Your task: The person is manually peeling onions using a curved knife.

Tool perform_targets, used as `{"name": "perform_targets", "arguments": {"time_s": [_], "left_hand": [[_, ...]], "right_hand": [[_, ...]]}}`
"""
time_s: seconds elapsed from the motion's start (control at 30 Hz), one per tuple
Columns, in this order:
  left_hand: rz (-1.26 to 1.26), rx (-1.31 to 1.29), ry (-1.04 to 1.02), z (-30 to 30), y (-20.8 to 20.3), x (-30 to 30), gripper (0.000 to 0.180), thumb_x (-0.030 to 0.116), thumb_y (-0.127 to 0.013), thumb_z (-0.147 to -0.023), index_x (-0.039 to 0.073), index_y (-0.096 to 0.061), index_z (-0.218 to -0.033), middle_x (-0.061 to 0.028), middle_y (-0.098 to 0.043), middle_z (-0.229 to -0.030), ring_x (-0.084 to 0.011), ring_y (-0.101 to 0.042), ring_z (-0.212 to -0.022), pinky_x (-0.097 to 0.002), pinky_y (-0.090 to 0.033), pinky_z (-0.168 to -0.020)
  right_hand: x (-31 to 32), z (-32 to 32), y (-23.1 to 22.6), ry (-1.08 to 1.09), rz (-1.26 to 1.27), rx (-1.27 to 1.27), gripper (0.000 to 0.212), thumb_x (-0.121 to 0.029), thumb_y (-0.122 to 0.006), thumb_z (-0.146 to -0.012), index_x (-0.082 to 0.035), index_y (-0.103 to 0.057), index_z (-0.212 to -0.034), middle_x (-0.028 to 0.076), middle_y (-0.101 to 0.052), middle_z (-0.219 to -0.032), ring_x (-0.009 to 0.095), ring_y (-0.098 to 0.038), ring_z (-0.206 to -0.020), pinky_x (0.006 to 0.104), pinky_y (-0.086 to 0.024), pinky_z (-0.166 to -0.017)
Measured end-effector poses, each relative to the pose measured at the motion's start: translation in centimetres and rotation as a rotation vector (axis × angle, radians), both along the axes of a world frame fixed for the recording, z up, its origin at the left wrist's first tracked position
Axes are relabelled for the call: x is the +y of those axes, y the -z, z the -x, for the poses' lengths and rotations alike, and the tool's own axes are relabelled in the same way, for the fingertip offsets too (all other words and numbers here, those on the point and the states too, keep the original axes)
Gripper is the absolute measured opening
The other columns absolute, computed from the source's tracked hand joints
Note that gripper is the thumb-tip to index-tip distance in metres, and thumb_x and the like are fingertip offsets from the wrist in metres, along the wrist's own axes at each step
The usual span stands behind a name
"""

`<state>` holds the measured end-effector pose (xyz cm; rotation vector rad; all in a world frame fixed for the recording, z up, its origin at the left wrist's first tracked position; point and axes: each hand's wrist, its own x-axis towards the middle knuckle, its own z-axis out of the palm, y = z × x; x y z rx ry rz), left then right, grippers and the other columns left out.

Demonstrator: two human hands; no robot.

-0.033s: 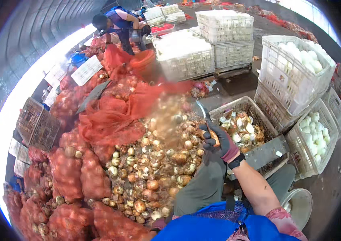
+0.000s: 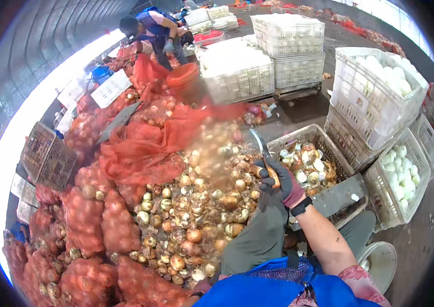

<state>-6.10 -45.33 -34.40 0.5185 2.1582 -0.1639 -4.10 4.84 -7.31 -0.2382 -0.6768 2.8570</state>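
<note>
My right hand [image 2: 282,179], in a dark glove with a maroon cuff, is closed around the wooden handle of a knife [image 2: 260,141]. The knife's curved blade points up and away from me. Just right of that hand stands a crate [image 2: 340,153] holding onion skins and trimmed onion pieces, with a flat board [image 2: 333,199] across its near end. Loose onions [image 2: 194,235] with brown skins spread over the floor to the left. Of my left hand [image 2: 202,287], only the area by the maroon cuff shows at the lower edge; its fingers are hidden.
Full red mesh sacks [image 2: 85,220] crowd the left, and an emptied-looking red net [image 2: 140,153] lies beyond the loose onions. Crates of peeled white onions [image 2: 400,174] stand at right, near a white bucket [image 2: 383,261]. A co-worker [image 2: 150,28] bends over sacks at the back.
The co-worker's lowered hand has shifted slightly. My right hand and the knife hold the same position.
</note>
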Motion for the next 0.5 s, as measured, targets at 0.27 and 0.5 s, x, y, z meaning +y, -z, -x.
{"name": "perform_targets", "arguments": {"time_s": [0.27,0.5], "left_hand": [[-0.177,0.043,-0.076,2.2,-1.1,3.6,0.051,0.044,-0.050,-0.084,0.003,-0.059,-0.113,-0.0238,-0.058,-0.117,-0.0366,-0.058,-0.106,-0.0470,-0.047,-0.085],[-0.409,0.134,-0.216,3.5,-8.5,9.8,0.051,0.043,-0.054,-0.081,0.004,-0.059,-0.114,-0.0224,-0.056,-0.119,-0.0409,-0.054,-0.108,-0.0451,-0.044,-0.090]], "right_hand": [[-1.0,0.4,0.7,0.052,-0.072,-0.031,0.039,-0.033,-0.048,-0.096,-0.004,-0.053,-0.121,0.000,-0.059,-0.081,0.007,-0.051,-0.054,0.0291,-0.049,-0.059],[-0.9,-0.2,-0.3,0.032,-0.084,-0.004,0.038,-0.033,-0.047,-0.096,-0.004,-0.053,-0.120,0.001,-0.059,-0.082,0.007,-0.053,-0.056,0.0301,-0.052,-0.059]]}}
